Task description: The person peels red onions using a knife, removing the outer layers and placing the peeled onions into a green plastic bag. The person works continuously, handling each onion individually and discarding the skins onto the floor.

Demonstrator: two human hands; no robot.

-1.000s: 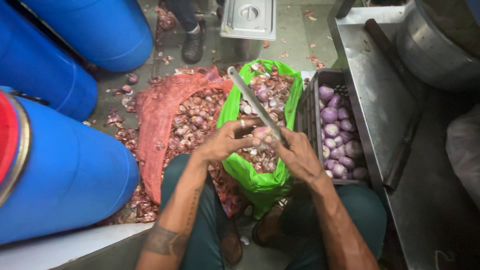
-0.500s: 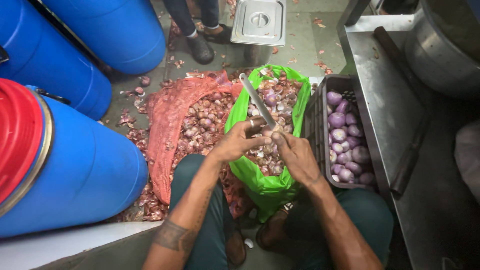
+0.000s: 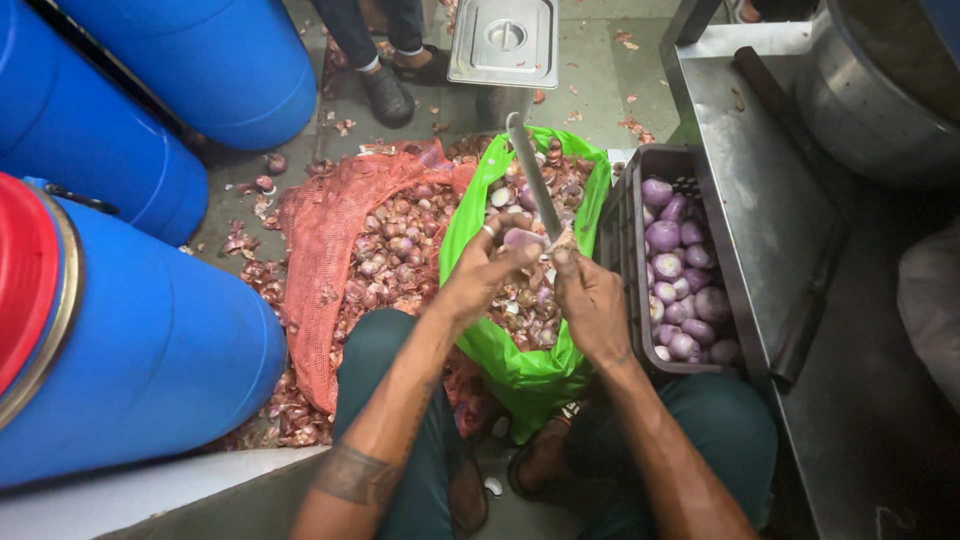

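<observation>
Left hand (image 3: 478, 275) is closed around a small purple onion (image 3: 524, 238), held over the green bag (image 3: 520, 365). Right hand (image 3: 592, 300) is clamped on the handle of a long knife (image 3: 532, 178); the blade points up and away, slightly tilted left, with its heel touching the onion. The two hands are together, nearly touching at the onion.

Versus half a second ago: same grip and same pose, hands in the same spot above the bag. The blade reads a bit more upright and the tip reaches further toward the steel lidded container (image 3: 504, 42). The view has shifted slightly left and down, so more of the red lid (image 3: 25, 280) on the near blue drum (image 3: 160, 350) shows.

The green bag sits open between the knees, full of skins and trimmings. Just left of it, touching, is the red mesh sack (image 3: 330, 250) spread open with unpeeled onions (image 3: 395, 245) on it; loose skins scatter over the floor around it. Just right of the bag is a dark plastic crate (image 3: 625, 215) holding peeled onions (image 3: 680, 275), purple-white and glossy. The crate butts against a steel counter (image 3: 770, 180), with a big steel pot (image 3: 880, 90) on it at top right.

Two more blue drums (image 3: 200, 60) stand at top left. Another person's shoes (image 3: 385, 92) are at the top, beside the steel container.
</observation>
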